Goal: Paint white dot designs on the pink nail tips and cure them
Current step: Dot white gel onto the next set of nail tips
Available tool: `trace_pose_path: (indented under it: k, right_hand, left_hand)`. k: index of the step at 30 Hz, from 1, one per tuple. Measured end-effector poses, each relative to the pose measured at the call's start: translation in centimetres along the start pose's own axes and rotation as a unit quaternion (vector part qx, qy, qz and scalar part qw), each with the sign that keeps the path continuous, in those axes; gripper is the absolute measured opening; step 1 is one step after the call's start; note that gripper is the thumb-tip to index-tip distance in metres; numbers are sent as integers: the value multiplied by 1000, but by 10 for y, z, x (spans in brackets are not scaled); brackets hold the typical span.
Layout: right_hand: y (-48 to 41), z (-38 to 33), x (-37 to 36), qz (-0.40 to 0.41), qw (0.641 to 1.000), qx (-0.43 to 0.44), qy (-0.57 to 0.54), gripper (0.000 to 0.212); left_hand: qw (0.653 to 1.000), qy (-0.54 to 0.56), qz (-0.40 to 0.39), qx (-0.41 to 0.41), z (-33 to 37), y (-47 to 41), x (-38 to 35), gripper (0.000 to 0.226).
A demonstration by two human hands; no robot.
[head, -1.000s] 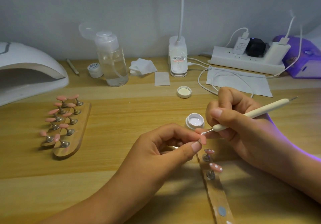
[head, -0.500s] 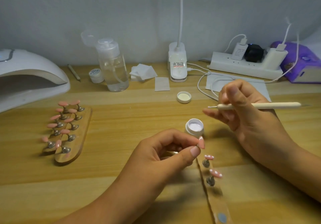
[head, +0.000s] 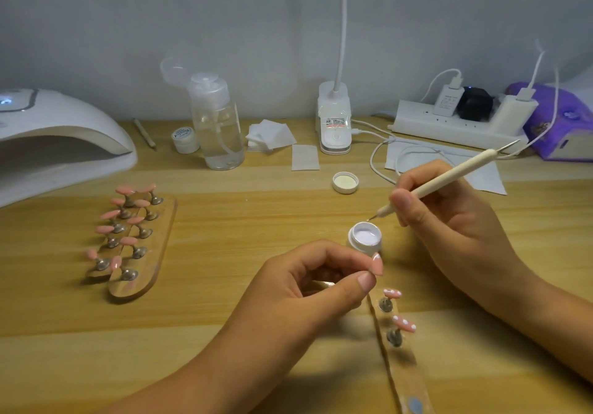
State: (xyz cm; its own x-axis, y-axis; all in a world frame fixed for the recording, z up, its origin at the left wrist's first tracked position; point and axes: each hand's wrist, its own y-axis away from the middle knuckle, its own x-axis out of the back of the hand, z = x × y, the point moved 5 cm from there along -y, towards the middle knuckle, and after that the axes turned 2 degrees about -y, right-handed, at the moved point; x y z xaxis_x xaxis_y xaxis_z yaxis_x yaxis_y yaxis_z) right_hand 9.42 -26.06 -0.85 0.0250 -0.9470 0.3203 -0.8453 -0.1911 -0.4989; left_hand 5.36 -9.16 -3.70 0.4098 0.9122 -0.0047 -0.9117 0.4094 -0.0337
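— Off the pinched nail tip (head: 378, 264) now?
— Yes. Swings the dotting tool (head: 449, 174) out of level in the right hand (head: 449, 221), slants it down, brings its point right to the rim of the white paint jar (head: 365, 237).

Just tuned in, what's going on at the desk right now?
The person's right hand holds a dotting pen, its point at the rim of the open white paint pot. The left hand pinches one pink nail tip. Two dotted tips stand on the near strip; plain pink tips wait on the left stand.
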Motion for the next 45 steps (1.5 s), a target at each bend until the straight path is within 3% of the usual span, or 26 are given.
trace_pose_path:
  k: [7,19,24,28,35,45]
  right_hand:
    - [0,-1,-8,-50,994,26,91,17]
    - [1,-1,-11,-70,991,23,109,17]
    - [-1,-2,1,22,999,-18,-36,11]
    - [1,4,10,90,968,-97,-212,16]
    - [8,-5,-9,11,935,-153,-320,30]
    - [10,-12,-20,-17,908,-164,-385,24]
  left_hand:
    - [1000,14,0,0,1,0,0,12]
    - [1000,15,0,-3,1,-1,0,13]
    - [1000,28,11,-3,3,-1,-1,11]
    - [999,32,9,-4,3,-1,-1,10]
    - [1000,21,0,-5,2,-1,0,10]
    - [1000,17,1,-8,3,-1,-2,8]
